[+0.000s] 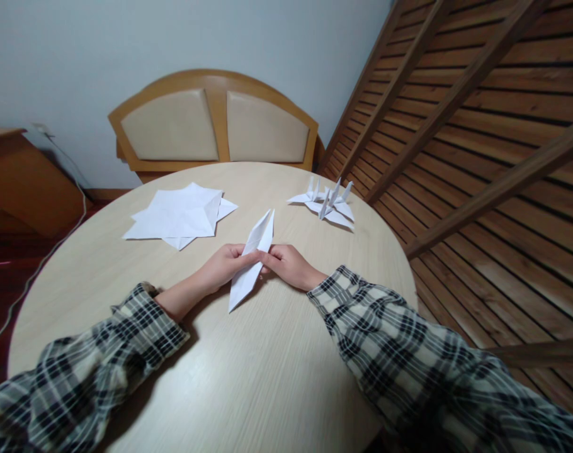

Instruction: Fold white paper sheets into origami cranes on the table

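Observation:
A long, narrow folded white paper shape (251,261) lies on the round pale wooden table (249,377), pointing from near me toward the far side. My left hand (226,265) pinches its left edge at the middle. My right hand (289,265) pinches the right edge at the same spot. Both hands are closed on the paper, and both arms wear plaid sleeves.
A stack of flat white paper sheets (180,215) lies at the far left of the table. Finished white paper cranes (328,202) stand at the far right. A wooden chair back (215,123) is behind the table. Slatted wooden panelling (485,138) runs along the right.

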Motion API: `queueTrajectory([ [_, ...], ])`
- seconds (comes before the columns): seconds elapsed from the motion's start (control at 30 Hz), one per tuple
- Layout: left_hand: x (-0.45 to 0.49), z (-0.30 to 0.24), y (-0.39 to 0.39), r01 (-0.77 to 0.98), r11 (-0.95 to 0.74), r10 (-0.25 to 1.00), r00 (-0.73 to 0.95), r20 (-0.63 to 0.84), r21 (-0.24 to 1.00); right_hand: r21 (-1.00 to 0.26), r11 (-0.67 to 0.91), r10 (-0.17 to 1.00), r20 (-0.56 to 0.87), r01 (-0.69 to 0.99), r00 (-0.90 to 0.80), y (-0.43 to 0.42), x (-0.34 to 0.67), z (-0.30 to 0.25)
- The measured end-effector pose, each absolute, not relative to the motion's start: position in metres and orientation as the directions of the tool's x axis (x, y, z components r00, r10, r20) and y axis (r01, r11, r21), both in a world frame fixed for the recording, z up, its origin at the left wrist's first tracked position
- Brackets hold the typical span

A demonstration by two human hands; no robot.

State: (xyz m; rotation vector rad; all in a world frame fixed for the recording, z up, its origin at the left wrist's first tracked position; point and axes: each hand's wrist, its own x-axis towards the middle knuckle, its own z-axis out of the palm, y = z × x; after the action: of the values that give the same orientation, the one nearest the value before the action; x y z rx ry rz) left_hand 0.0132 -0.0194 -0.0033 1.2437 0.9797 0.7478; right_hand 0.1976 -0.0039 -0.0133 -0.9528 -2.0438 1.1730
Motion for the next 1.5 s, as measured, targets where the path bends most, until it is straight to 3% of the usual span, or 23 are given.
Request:
queueTrajectory([
  [0.2,0.013,0.004,-0.023,0.183,0.114,0.829,0.524,-0.195,0.977,-0.889,0.33,0.845,0.127,0.319,-0.52,-0.005,0.197,-0.015],
  [0.6,0.011,0.01,-0.023,0.206,0.145,0.786,0.57,-0.239,0.968,-0.898,0.396,0.788,0.226,0.191,-0.573,-0.005,0.198,-0.015],
  [0.77,0.008,0.009,-0.022,0.231,0.145,0.774,0.579,-0.256,0.962,-0.862,0.409,0.84,0.228,0.298,-0.492,-0.003,0.199,-0.012],
  [0.9,0.008,0.012,-0.023,0.27,0.124,0.769,0.582,-0.264,0.955,-0.88,0.402,0.874,0.287,0.253,-0.392,0.001,0.203,-0.006],
  [1.17,0.01,0.012,-0.022,0.329,0.044,0.787,0.57,-0.236,0.943,-0.853,0.489,0.853,0.425,0.181,-0.301,0.011,0.211,-0.006],
  [1.37,0.012,0.012,-0.025,0.338,0.042,0.813,0.536,-0.229,0.94,-0.847,0.495,0.862,0.45,0.192,-0.234,0.013,0.212,-0.004],
  [1.5,0.012,0.011,-0.023,0.372,-0.089,0.885,0.455,-0.098,0.924,-0.877,0.444,0.89,0.409,0.183,-0.2,0.014,0.212,-0.006],
])
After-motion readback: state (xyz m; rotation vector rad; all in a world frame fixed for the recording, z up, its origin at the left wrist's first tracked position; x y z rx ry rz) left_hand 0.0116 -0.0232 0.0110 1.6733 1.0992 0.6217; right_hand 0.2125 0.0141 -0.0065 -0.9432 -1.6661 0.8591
